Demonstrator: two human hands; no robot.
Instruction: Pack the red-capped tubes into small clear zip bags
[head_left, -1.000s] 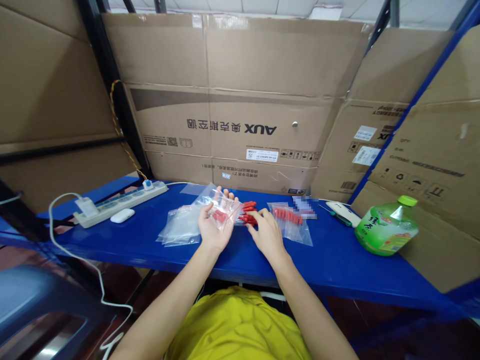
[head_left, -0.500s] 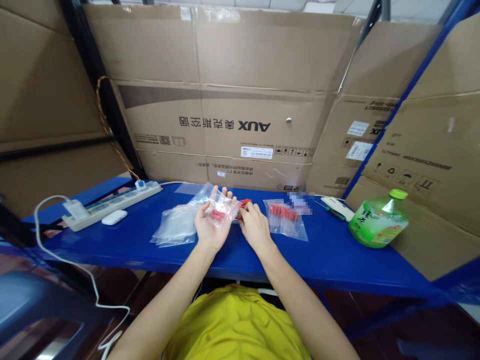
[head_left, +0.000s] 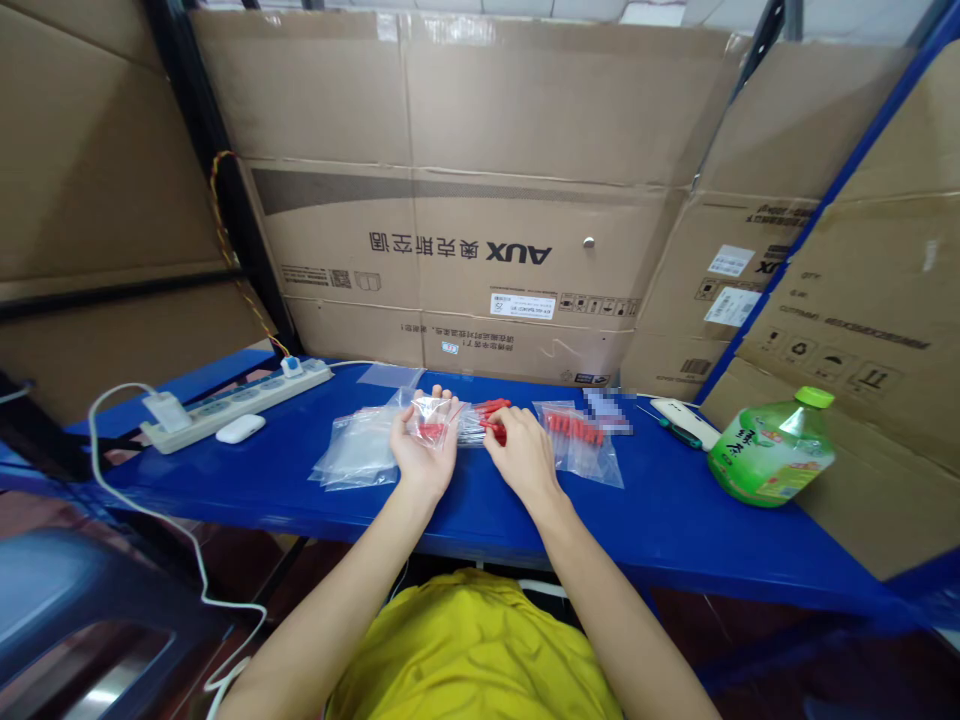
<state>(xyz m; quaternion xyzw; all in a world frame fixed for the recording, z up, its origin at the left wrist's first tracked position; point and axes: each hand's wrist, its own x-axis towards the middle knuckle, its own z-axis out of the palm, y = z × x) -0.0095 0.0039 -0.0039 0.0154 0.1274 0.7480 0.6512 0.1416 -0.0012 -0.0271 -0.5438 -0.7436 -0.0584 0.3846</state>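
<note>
Left hand (head_left: 424,465): lay palm up with its fingers loosely curled, probably to cradle slippery plastic; whether the thumb pinched it, I could not tell.
Clear bag (head_left: 442,412): rested on that palm, a red item (head_left: 430,431) showing through.
Right hand (head_left: 529,452): had thumb and forefinger closed on a red-ended piece (head_left: 496,430), seemingly for a fine grip on something thin.
Loose pieces (head_left: 492,406): lay between the hands, likely for easy reach.
Flat bags (head_left: 356,448): were heaped beside the left hand, presumably handy there.
Filled bag (head_left: 576,430): lay on the blue table (head_left: 480,520) beside the right hand, apparently set apart from the loose pieces.
</note>
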